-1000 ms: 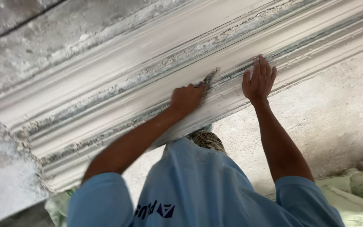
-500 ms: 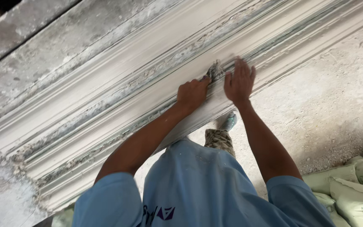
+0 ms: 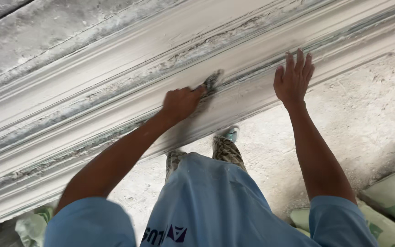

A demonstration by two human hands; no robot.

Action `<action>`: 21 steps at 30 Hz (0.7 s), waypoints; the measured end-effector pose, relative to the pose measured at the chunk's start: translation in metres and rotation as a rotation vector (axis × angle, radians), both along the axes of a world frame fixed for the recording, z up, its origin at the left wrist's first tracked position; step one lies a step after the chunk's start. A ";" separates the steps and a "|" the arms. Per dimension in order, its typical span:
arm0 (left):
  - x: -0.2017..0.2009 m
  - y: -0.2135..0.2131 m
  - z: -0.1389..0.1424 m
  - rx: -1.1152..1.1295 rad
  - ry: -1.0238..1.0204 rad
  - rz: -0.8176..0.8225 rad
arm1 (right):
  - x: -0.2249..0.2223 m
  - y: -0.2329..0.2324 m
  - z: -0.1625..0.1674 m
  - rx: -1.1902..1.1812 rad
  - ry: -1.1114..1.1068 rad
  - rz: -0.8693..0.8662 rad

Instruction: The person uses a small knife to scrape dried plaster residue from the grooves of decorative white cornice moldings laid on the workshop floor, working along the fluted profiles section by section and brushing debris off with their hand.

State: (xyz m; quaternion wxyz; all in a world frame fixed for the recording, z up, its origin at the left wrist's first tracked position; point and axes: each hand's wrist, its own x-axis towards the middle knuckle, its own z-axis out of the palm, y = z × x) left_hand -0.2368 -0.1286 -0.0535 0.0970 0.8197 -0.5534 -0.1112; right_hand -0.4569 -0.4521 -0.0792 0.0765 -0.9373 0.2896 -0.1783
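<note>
The left hand (image 3: 179, 103), fist closed on a small scraper (image 3: 212, 82), works the plaster moulding (image 3: 115, 87) while the right hand (image 3: 292, 80) rests spread flat on it, so the smoothing step looks underway and calls for steady pressure along the groove.

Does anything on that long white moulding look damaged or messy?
Yes. The moulding has rough, crumbly grey streaks along its grooves, worst just ahead of the small tool in the left hand. The right hand lies flat on a smoother stretch.
</note>
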 end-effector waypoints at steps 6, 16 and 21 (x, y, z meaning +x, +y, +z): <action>0.027 0.119 0.054 0.159 -0.124 -0.072 | 0.009 -0.020 -0.024 -0.013 -0.054 -0.029; -0.035 -0.099 0.009 0.062 0.030 -0.036 | 0.005 -0.019 -0.019 -0.012 -0.050 -0.032; -0.014 -0.032 0.043 0.130 -0.018 -0.078 | 0.006 -0.018 -0.010 -0.008 -0.044 -0.046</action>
